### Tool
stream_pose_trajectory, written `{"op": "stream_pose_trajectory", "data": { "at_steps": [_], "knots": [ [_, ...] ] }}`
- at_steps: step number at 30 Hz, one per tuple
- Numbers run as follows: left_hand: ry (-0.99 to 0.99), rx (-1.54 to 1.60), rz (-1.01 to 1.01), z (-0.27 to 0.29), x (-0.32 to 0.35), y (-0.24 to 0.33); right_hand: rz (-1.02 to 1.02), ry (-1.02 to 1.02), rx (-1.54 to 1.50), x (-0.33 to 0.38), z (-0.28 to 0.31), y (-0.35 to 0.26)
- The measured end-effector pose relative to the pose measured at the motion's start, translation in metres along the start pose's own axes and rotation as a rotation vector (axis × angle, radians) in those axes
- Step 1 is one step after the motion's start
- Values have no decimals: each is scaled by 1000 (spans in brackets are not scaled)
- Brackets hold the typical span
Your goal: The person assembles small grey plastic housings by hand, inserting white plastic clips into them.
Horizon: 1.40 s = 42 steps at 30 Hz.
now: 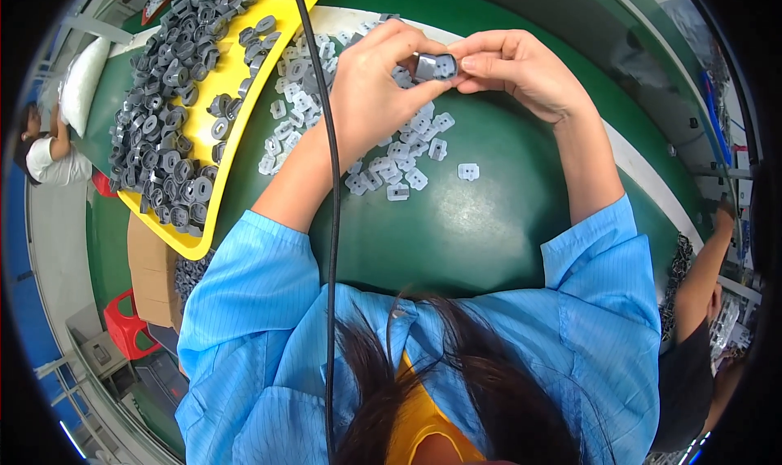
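Our left hand [368, 83] clamps one dark part [434, 66]; our right hand [528, 72], fingertips together, touches it. We count one yellow tray [200, 123], left.

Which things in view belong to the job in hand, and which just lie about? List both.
Likely the job:
dark part in the left hand
loose pale pieces
dark grey parts
yellow tray

Apparently just about:
red stool
black cable
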<state>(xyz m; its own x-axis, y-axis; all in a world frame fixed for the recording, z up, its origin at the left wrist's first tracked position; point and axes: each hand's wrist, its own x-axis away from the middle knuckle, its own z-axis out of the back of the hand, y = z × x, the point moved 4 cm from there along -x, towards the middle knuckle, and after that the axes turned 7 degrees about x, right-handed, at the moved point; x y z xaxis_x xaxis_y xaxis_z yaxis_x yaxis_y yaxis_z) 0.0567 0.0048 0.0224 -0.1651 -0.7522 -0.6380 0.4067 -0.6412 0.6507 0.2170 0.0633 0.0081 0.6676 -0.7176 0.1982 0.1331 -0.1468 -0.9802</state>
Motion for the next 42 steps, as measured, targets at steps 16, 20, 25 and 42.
{"op": "stream_pose_trajectory", "data": {
  "at_steps": [16, 20, 25, 42],
  "knots": [
    [86, -52, -122, -2, -1, 8, 182, 145, 105, -3, -13, -5],
    [74, 48, -100, -5, -1, 4, 166, -22, -155, -5, -10, 3],
    [-63, 71, 33, -5, 1, -1, 122, -131, -205, -11, -5, 11],
    [-38, 399, 523, -4, 8, -32, 354, 98, 1222, 35, -59, -7]
  ]
}}
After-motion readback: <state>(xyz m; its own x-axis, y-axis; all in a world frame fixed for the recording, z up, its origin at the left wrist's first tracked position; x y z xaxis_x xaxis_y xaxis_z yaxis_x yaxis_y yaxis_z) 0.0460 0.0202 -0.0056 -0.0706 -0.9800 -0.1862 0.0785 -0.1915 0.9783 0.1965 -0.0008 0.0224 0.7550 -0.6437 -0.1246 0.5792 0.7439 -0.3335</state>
